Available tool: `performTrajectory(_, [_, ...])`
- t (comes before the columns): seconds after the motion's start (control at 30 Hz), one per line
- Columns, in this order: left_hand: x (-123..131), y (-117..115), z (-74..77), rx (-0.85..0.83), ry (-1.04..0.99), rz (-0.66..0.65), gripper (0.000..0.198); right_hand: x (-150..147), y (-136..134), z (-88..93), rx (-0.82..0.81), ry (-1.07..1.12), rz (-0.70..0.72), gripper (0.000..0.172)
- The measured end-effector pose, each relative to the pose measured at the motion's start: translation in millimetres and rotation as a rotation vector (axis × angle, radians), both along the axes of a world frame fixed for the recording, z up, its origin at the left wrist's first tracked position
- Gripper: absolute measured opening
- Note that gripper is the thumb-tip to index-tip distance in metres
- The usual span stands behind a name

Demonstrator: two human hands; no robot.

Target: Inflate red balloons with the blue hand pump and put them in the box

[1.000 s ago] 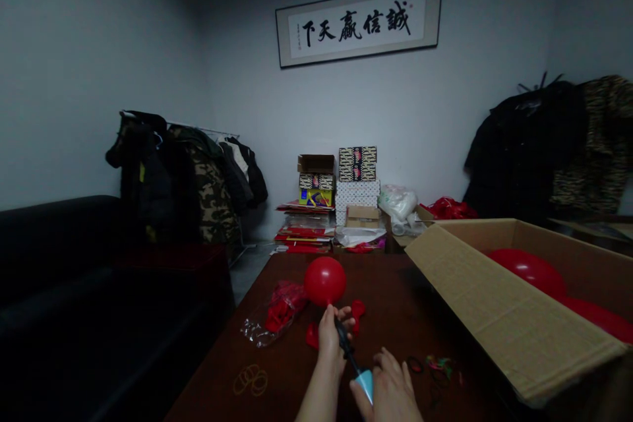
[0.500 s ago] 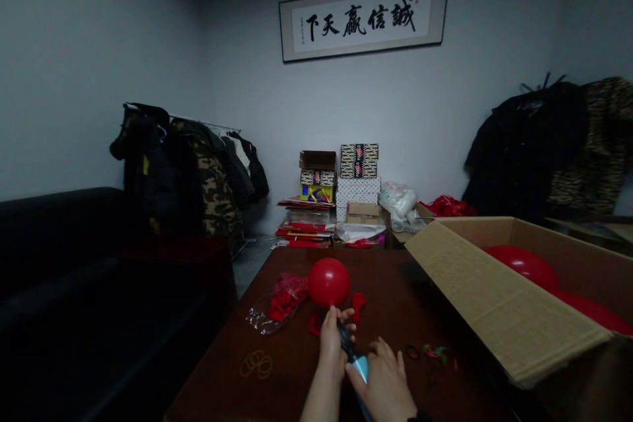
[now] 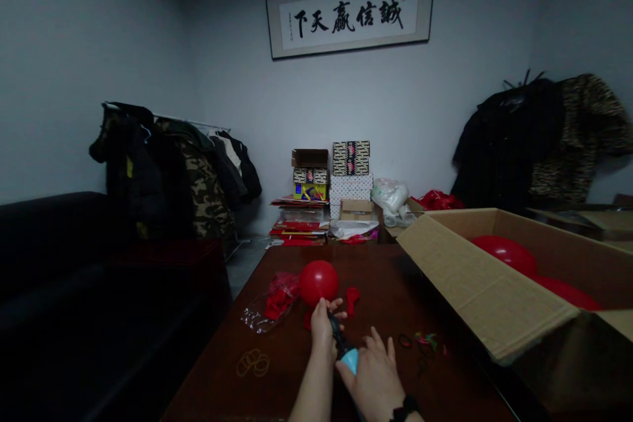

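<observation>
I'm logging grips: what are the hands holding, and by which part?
The left hand pinches the red balloon at its neck and holds the hand pump by its black front end; the right hand holds its light-blue section.

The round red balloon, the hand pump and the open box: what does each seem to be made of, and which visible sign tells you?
Balloon: probably latex rubber, smooth and glossy, showing a bright highlight.
Pump: likely plastic, judging by its pale-blue body and black parts; the finish is hard to judge here.
Box: apparently cardboard, matt brown, with a stiff, straight-edged flap.
</observation>
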State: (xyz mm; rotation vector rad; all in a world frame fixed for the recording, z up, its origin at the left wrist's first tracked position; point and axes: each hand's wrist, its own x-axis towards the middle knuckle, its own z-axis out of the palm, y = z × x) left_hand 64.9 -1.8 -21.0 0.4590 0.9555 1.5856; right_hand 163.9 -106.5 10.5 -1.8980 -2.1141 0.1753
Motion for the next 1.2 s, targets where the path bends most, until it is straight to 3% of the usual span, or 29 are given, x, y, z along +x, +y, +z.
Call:
performTrajectory(0.23, [-23.7,10.4,11.1,-0.021,-0.055,0.067,0.021,9.4,-20.9,-4.5,-0.101,-0.015,0.038,0.051])
performTrajectory(0.43, [-33.4,16.4,4.3,-0.058,-0.081,0.079,0.017,17.3,-27.9,-19.7,-0.158,-0.009,0.081,0.051])
performTrajectory(0.7, [-14.0,10.7,-12.8,-0.11,-0.117,0.026,0.019,27.9,-22.6,-21.2,-0.198,0.014,0.082,0.051])
performTrajectory(0.93, [1.6,0.8,-11.5,-0.094,-0.195,-0.027,0.016,27.1,-14.6,-20.8,-0.118,0.056,0.0,0.046])
performTrajectory(1.2, [12.9,-12.4,-12.9,-0.094,-0.119,-0.083,0.022,21.7,-1.0,-19.4,-0.089,0.085,0.036,0.051])
